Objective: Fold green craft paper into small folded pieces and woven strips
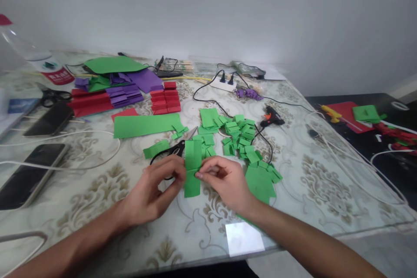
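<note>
A green paper strip stands between my two hands over the patterned table. My left hand pinches its left edge with the fingers closed. My right hand pinches the right edge near the middle fold. Black-handled scissors lie on the table just behind my left hand, blades pointing right. Several small green paper pieces are heaped behind my right hand, and larger green pieces lie to its right.
A long green sheet, red folded strips and purple papers lie further back. A black glue gun, a power strip and cables sit at the back right. Two phones lie at the left; a bottle stands far left.
</note>
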`<state>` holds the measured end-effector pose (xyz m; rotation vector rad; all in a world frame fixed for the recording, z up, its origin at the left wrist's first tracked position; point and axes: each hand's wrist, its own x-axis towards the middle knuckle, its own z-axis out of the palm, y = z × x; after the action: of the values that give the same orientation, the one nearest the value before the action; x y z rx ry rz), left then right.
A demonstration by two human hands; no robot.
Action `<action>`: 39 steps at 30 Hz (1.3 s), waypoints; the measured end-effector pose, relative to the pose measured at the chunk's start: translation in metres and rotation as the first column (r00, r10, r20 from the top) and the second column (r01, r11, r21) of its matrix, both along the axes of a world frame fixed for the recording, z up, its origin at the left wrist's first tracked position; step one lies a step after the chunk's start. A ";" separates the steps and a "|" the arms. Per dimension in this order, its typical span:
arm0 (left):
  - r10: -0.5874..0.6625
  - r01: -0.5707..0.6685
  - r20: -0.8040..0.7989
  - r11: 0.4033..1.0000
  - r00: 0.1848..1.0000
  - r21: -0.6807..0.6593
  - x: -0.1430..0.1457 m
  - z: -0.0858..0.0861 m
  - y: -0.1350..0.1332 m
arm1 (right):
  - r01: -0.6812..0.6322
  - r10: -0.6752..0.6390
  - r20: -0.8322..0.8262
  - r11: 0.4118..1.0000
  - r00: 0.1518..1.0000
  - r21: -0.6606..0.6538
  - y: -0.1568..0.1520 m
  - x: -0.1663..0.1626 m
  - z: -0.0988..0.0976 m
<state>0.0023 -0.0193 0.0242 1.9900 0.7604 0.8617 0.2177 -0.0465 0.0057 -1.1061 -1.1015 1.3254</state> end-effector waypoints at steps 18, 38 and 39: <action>0.264 -0.260 -0.048 0.963 0.963 0.073 0.007 -0.021 -0.006 | -0.044 0.041 -0.086 0.998 0.995 -0.036 -0.003 -0.002 0.007; 0.294 -0.320 -0.131 0.900 0.947 -0.297 0.017 -0.007 -0.008 | 0.011 -0.011 0.046 1.000 0.999 -0.003 -0.004 -0.001 0.001; 0.316 -0.340 -0.127 0.896 0.940 -0.285 0.016 -0.008 -0.008 | 0.010 -0.010 0.045 1.000 0.999 0.004 -0.004 -0.001 0.001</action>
<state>0.0186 -0.0278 0.0161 1.6522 1.2241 0.8036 0.2164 -0.0507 0.0064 -1.1426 -1.1298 1.2960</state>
